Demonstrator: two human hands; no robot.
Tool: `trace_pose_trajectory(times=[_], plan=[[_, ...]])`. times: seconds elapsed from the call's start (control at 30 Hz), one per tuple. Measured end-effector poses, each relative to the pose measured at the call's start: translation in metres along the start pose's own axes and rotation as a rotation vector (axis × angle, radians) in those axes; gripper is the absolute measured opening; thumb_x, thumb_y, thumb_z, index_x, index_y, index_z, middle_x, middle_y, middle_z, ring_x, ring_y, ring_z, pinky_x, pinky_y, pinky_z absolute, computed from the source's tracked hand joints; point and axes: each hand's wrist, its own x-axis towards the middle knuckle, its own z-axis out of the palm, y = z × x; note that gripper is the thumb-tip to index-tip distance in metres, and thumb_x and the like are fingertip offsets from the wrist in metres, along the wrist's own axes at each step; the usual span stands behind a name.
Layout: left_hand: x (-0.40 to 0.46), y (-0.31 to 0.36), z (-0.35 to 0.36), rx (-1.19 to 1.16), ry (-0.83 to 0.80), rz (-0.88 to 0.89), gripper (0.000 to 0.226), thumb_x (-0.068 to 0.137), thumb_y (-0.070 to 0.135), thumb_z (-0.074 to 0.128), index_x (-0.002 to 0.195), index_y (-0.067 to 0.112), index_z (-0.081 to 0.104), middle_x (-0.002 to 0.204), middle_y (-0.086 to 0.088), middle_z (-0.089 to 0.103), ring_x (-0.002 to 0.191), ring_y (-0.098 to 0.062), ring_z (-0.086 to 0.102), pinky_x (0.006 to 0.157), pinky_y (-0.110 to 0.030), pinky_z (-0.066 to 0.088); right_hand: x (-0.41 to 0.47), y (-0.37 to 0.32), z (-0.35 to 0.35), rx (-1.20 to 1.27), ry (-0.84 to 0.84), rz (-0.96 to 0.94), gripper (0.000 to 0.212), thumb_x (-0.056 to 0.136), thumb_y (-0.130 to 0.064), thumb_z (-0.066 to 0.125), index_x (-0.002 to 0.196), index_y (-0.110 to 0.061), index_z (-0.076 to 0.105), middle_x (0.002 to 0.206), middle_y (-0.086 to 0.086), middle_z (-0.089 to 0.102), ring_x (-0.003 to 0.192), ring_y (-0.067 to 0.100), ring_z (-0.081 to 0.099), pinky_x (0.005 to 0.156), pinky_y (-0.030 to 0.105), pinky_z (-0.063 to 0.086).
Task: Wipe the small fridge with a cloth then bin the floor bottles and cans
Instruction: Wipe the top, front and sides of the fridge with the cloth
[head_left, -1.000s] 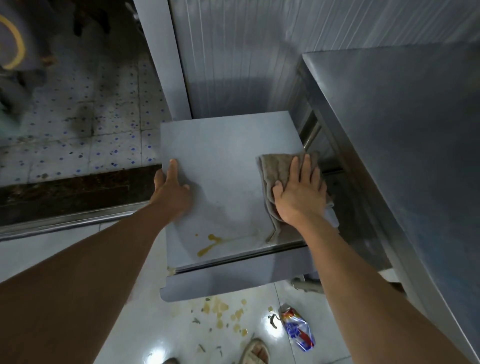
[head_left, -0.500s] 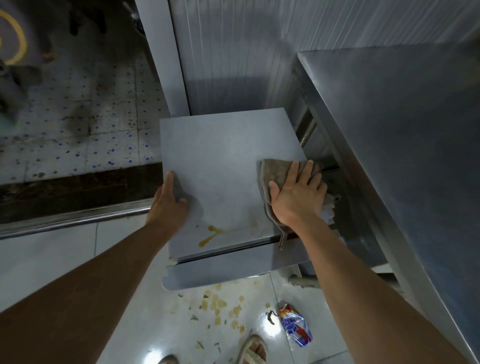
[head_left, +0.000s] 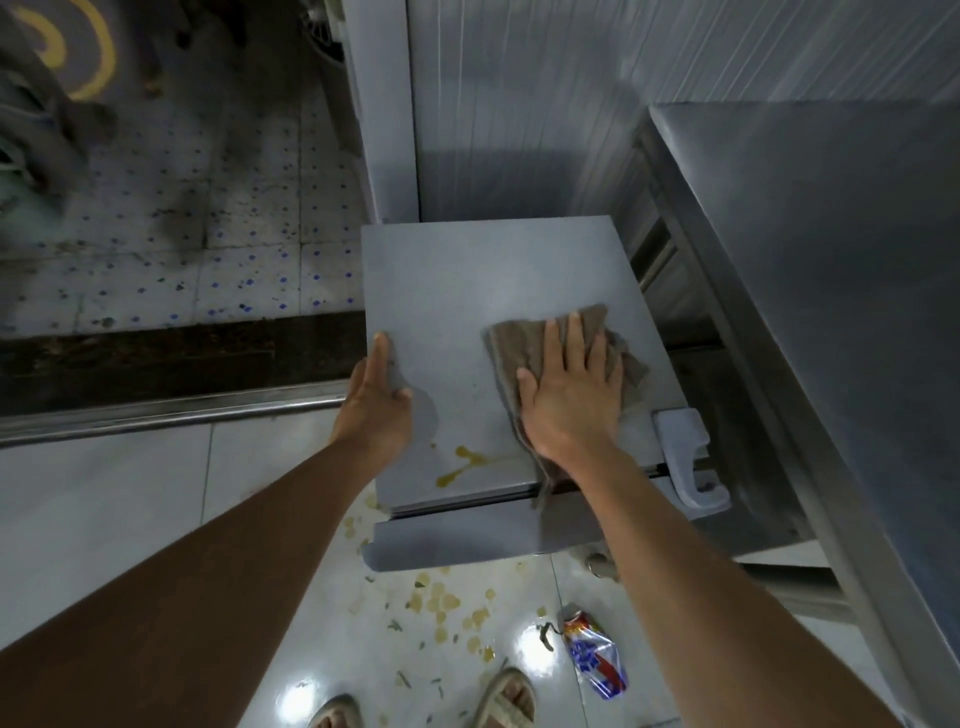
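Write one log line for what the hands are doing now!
left hand: rests on fridge top edge | right hand: presses cloth flat | yellow stain: unwiped | can: on floor

Commercial kitchen: steel worktable (head_left: 831, 260), fridge (head_left: 493, 291).

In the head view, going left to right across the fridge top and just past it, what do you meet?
Left hand on the left edge of the fridge top → yellow-brown spill → right hand flat on the brown cloth → grey hinge cover → steel table.
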Motion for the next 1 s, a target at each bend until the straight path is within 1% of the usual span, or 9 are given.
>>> trace_pose_trajectory(times=[0.1, 0.23, 0.37, 0.47, 0.63, 0.73, 0.87, 0.93, 1.0], plan=[[0.000, -0.001, 0.000, -0.028, -0.005, 0.003, 0.065, 0.094, 0.018, 0.040, 0.147, 0.035, 0.007, 0.154, 0.005, 0.018, 0.136, -0.023, 0.030, 0.102, -0.026, 0.028, 0.035, -0.016, -0.004, 0.016, -0.015, -0.019, 0.066, 0.098, -0.049, 0.020, 0.151, -0.017, -0.003, 0.159, 0.008, -0.012, 0.145, 0.033, -0.009, 0.116, 0.050, -0.004], [-0.002, 0.001, -0.002, -0.033, -0.041, 0.016, 0.066, 0.094, 0.019, 0.042, 0.147, 0.035, 0.006, 0.153, 0.005, 0.019, 0.133, -0.022, 0.034, 0.095, -0.022, 0.029, -0.023, -0.035, 0.010, -0.008, 0.052, -0.145, 0.067, 0.095, -0.049, 0.013, 0.151, -0.017, -0.003, 0.159, 0.006, -0.010, 0.146, 0.030, -0.008, 0.117, 0.046, -0.006], [-0.012, -0.003, -0.016, -0.257, -0.129, -0.027, 0.074, 0.093, 0.013, 0.048, 0.147, 0.035, 0.003, 0.152, 0.003, 0.026, 0.135, -0.022, 0.034, 0.114, -0.038, 0.027, -0.085, -0.055, 0.021, -0.003, 0.038, -0.160, 0.068, 0.091, -0.050, 0.006, 0.151, -0.018, 0.003, 0.160, 0.006, -0.002, 0.146, 0.031, -0.001, 0.117, 0.045, -0.004], [-0.032, -0.020, -0.024, -0.311, -0.161, -0.081, 0.073, 0.094, 0.009, 0.045, 0.145, 0.042, 0.006, 0.143, 0.000, 0.042, 0.124, -0.026, 0.047, 0.106, -0.042, 0.039, -0.061, -0.063, 0.018, -0.029, 0.021, -0.144, 0.066, 0.094, -0.051, 0.009, 0.151, -0.020, 0.001, 0.160, 0.006, -0.006, 0.146, 0.031, -0.004, 0.116, 0.046, -0.004], [-0.041, -0.026, -0.028, -0.390, -0.207, -0.095, 0.053, 0.092, 0.005, 0.045, 0.137, 0.033, 0.041, 0.132, 0.004, 0.052, 0.117, -0.016, 0.050, 0.100, -0.031, 0.042, 0.009, -0.094, 0.013, 0.010, -0.038, -0.108, 0.066, 0.097, -0.051, 0.019, 0.151, -0.021, -0.002, 0.159, 0.005, -0.012, 0.145, 0.031, -0.010, 0.116, 0.049, -0.005], [-0.043, -0.025, -0.037, -0.470, -0.226, -0.129, 0.039, 0.094, 0.004, 0.042, 0.123, 0.027, 0.053, 0.119, 0.009, 0.057, 0.097, -0.006, 0.055, 0.079, -0.019, 0.042, -0.019, -0.094, 0.017, -0.010, 0.026, -0.151, 0.067, 0.096, -0.052, 0.017, 0.151, -0.018, -0.002, 0.159, 0.006, -0.010, 0.145, 0.032, -0.007, 0.117, 0.048, -0.003], [-0.043, -0.031, -0.048, -0.506, -0.213, -0.202, 0.028, 0.093, 0.006, 0.040, 0.108, 0.026, 0.054, 0.095, 0.010, 0.061, 0.074, 0.003, 0.056, 0.046, -0.006, 0.041, -0.096, -0.107, 0.027, 0.005, 0.083, -0.173, 0.071, 0.093, -0.052, 0.015, 0.150, -0.011, 0.015, 0.158, 0.013, 0.009, 0.145, 0.036, 0.008, 0.118, 0.050, 0.008], [-0.041, -0.035, -0.052, -0.520, -0.178, -0.222, 0.031, 0.094, 0.003, 0.036, 0.114, 0.019, 0.053, 0.096, 0.004, 0.063, 0.073, -0.003, 0.059, 0.044, -0.001, 0.039, -0.090, -0.119, 0.027, 0.005, 0.033, -0.118, 0.073, 0.091, -0.053, 0.015, 0.151, -0.012, 0.010, 0.159, 0.013, 0.005, 0.145, 0.037, 0.004, 0.117, 0.051, 0.004], [-0.038, -0.039, -0.057, -0.528, -0.149, -0.239, 0.035, 0.094, 0.002, 0.034, 0.122, 0.014, 0.051, 0.107, -0.004, 0.065, 0.084, -0.016, 0.063, 0.055, -0.006, 0.043, -0.057, -0.135, 0.025, -0.008, 0.019, -0.094, 0.075, 0.091, -0.054, 0.022, 0.151, -0.014, 0.000, 0.159, 0.012, -0.004, 0.145, 0.037, -0.004, 0.116, 0.052, -0.001]])
